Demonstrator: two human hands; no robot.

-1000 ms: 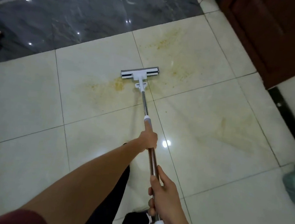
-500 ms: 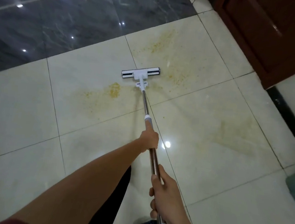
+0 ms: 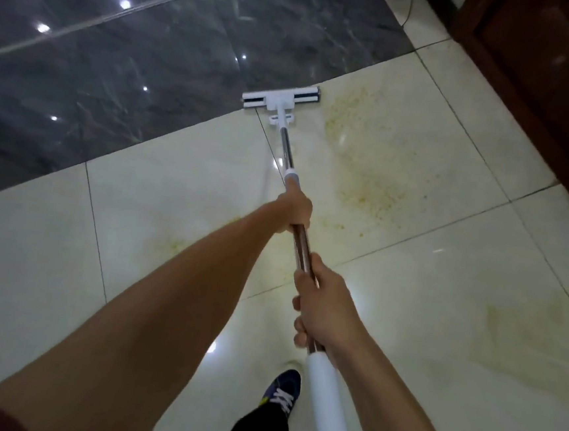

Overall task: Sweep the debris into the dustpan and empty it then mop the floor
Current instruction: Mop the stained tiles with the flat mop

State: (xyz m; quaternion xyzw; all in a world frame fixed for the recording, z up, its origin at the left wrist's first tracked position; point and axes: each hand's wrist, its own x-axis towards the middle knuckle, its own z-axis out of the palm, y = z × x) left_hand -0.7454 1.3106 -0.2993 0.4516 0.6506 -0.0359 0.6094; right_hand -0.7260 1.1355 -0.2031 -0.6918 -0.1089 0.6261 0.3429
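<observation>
Left hand (image 3: 295,206) and right hand (image 3: 320,304) both grip the mop (image 3: 281,101) handle. Risk: yellow stain (image 3: 365,184) right of the mop head gets missed or smeared.

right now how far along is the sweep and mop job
Sweeping looks over: no broom or dustpan shows. Mopping is in hand: the left hand and right hand grip the metal-handled white flat mop, its head at the dark tile edge. Left: yellowish smears on the cream tile floor beside the mop and near the right edge.
</observation>
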